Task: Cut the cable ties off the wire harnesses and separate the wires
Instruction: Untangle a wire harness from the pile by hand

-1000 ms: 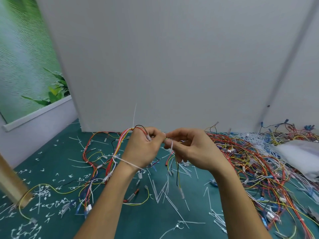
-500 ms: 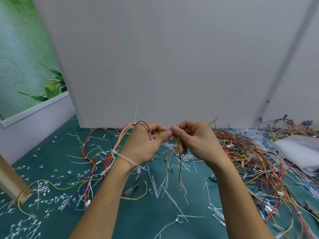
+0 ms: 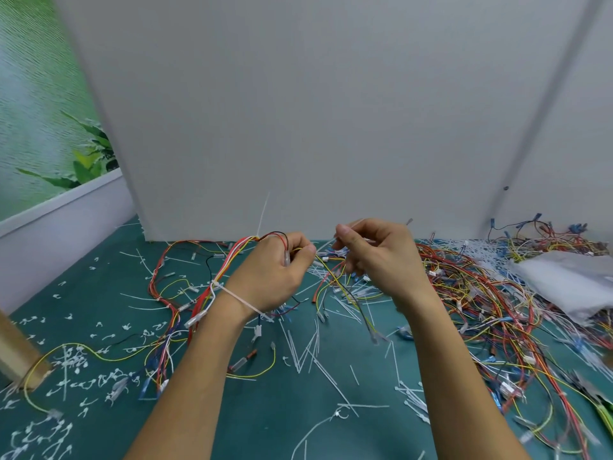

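while the left hand (image 3: 272, 273) clamps its curled fingers on a harness (image 3: 236, 254), the bundle's red, yellow, white and black wires arch over the knuckles and hang down to the green mat (image 3: 265, 419) at the left. one uncut tie (image 3: 238, 298) binds the bundle beside the wrist, its strap lying across the wrist; a second tail (image 3: 263, 214) stands upright above the hand. right hand (image 3: 374, 257), near the left but apart from it, pinches a thin pale strand (image 3: 351, 227) between thumb and forefinger; tie or wire cannot be told. yellow wires (image 3: 331, 280) trail down between both hands. cut ties (image 3: 308, 353) litter the mat; a wire heap (image 3: 481, 293) lies at the right.
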A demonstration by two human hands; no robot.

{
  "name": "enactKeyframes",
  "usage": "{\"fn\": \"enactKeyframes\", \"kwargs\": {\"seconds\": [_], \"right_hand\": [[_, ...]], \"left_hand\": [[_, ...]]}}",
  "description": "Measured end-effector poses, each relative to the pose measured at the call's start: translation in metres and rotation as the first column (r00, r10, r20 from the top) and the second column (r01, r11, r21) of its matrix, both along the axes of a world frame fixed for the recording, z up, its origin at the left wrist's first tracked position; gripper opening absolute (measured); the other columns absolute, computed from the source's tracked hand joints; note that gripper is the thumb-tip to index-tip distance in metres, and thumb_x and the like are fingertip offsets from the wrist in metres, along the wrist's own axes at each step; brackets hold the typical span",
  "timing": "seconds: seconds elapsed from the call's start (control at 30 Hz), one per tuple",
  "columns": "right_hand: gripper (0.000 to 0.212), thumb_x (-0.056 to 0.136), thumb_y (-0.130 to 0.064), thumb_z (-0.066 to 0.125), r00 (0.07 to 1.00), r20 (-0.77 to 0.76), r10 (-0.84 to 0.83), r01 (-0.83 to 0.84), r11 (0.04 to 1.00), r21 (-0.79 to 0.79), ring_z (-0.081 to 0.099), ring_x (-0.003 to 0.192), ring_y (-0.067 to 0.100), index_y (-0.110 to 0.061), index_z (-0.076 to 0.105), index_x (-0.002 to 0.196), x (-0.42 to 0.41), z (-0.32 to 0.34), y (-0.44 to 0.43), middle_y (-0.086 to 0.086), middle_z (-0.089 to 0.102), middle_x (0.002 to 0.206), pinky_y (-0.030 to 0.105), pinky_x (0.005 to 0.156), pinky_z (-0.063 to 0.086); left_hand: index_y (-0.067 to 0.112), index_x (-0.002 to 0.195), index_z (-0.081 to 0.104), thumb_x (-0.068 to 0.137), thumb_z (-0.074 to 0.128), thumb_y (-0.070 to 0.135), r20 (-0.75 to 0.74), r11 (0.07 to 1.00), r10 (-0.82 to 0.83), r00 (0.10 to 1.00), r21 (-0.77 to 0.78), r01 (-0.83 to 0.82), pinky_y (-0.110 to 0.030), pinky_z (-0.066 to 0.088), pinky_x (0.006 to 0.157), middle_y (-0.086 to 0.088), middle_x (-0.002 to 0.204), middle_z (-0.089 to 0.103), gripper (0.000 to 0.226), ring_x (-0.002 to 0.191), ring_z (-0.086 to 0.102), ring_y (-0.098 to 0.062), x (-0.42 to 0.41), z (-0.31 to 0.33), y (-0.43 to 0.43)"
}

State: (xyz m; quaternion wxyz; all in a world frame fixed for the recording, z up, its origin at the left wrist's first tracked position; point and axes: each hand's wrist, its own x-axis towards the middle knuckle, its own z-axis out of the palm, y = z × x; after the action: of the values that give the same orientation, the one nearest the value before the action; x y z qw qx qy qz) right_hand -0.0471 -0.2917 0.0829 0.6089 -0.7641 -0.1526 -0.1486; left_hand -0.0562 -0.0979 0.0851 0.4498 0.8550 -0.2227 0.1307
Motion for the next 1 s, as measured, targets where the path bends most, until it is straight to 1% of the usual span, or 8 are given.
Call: {"fn": "enactKeyframes", "kwargs": {"seconds": [0.1, 0.23, 0.4, 0.53, 0.63, 0.73, 0.87, 1.0], "right_hand": [[0.023, 0.099, -0.023, 0.068, 1.000, -0.003, -0.025, 0.025, 0.999, 0.030, 0.060, 0.049, 0.012, -0.008, 0.072, 0.082, 0.002, -0.001, -0.001, -0.002, 0.075, 0.074, 0.022, 0.048, 0.045], [0.024, 0.098, -0.024, 0.068, 0.998, -0.017, -0.055, 0.055, 0.998, 0.028, 0.060, 0.050, 0.013, -0.005, 0.073, 0.083, 0.006, -0.004, -0.003, 0.005, 0.076, 0.081, 0.024, 0.048, 0.045], [0.025, 0.099, -0.022, 0.067, 0.994, -0.033, -0.101, 0.099, 0.994, -0.040, 0.061, 0.050, 0.015, -0.012, 0.072, 0.077, 0.012, -0.016, -0.003, 0.007, 0.075, 0.075, 0.025, 0.051, 0.046], [0.027, 0.098, -0.020, 0.065, 0.985, -0.106, -0.139, 0.129, 0.986, -0.101, 0.060, 0.046, 0.011, -0.005, 0.073, 0.077, 0.017, -0.028, -0.004, -0.004, 0.070, 0.060, 0.024, 0.050, 0.046], [0.028, 0.097, -0.022, 0.068, 0.974, -0.184, -0.129, 0.086, 0.971, -0.224, 0.061, 0.050, 0.012, -0.001, 0.076, 0.080, 0.021, -0.026, -0.012, 0.002, 0.074, 0.067, 0.023, 0.051, 0.047], [0.030, 0.097, -0.027, 0.069, 0.971, -0.216, -0.098, -0.010, 0.892, -0.451, 0.062, 0.051, 0.009, -0.003, 0.078, 0.080, 0.023, -0.023, -0.018, 0.007, 0.075, 0.070, 0.016, 0.048, 0.045], [0.029, 0.096, -0.027, 0.068, 0.969, -0.238, -0.064, -0.117, 0.731, -0.672, 0.067, 0.055, 0.010, -0.006, 0.079, 0.079, 0.022, -0.026, -0.021, 0.007, 0.077, 0.074, 0.017, 0.051, 0.049], [0.030, 0.094, -0.019, 0.063, 0.974, -0.169, -0.153, -0.064, 0.529, -0.846, 0.058, 0.051, 0.016, -0.004, 0.070, 0.069, 0.030, -0.026, -0.045, 0.011, 0.070, 0.064, 0.029, 0.053, 0.052]], "left_hand": [[0.020, 0.062, 0.050, 0.099, 0.055, 0.016, 0.008, 0.999, -0.020, 1.000, 0.025, 0.020, -0.014, 0.028, 0.047, 0.012, 0.048, 0.038, 0.038, 0.047, 0.034, -0.006, 0.000, 0.000, 0.000], [0.011, 0.058, 0.050, 0.096, 0.058, 0.016, -0.021, 0.999, -0.040, 0.999, 0.032, 0.040, -0.025, 0.027, 0.047, 0.004, 0.052, 0.036, 0.039, 0.049, 0.029, -0.010, 0.001, -0.002, 0.002], [0.011, 0.055, 0.048, 0.091, 0.063, 0.012, -0.051, 0.999, -0.032, 0.998, 0.012, 0.033, -0.019, 0.026, 0.045, 0.010, 0.049, 0.035, 0.039, 0.047, 0.029, -0.005, 0.005, -0.018, 0.007], [0.010, 0.061, 0.056, 0.093, 0.064, 0.015, -0.068, 0.996, 0.031, 0.997, -0.087, -0.037, -0.023, 0.034, 0.052, 0.006, 0.055, 0.047, 0.033, 0.052, 0.040, -0.005, 0.011, -0.048, 0.007], [0.013, 0.073, 0.066, 0.096, 0.063, 0.016, -0.101, 0.985, 0.012, 0.995, -0.168, -0.029, -0.030, 0.041, 0.061, -0.001, 0.064, 0.059, 0.024, 0.062, 0.050, -0.010, 0.006, -0.079, 0.004], [0.020, 0.077, 0.067, 0.096, 0.064, 0.021, -0.077, 0.992, 0.032, 0.997, -0.121, -0.041, -0.032, 0.045, 0.064, 0.006, 0.064, 0.060, 0.019, 0.063, 0.054, -0.012, -0.005, -0.108, 0.002], [0.027, 0.073, 0.062, 0.096, 0.064, 0.024, -0.024, 0.993, 0.100, 0.995, -0.061, -0.101, -0.026, 0.046, 0.068, 0.007, 0.067, 0.061, 0.023, 0.068, 0.059, -0.009, -0.011, -0.133, 0.002], [0.030, 0.073, 0.060, 0.095, 0.064, 0.026, 0.080, 0.996, 0.091, 0.993, -0.016, -0.090, -0.024, 0.044, 0.067, 0.010, 0.069, 0.059, 0.023, 0.070, 0.056, -0.007, -0.009, -0.154, 0.005]]}}
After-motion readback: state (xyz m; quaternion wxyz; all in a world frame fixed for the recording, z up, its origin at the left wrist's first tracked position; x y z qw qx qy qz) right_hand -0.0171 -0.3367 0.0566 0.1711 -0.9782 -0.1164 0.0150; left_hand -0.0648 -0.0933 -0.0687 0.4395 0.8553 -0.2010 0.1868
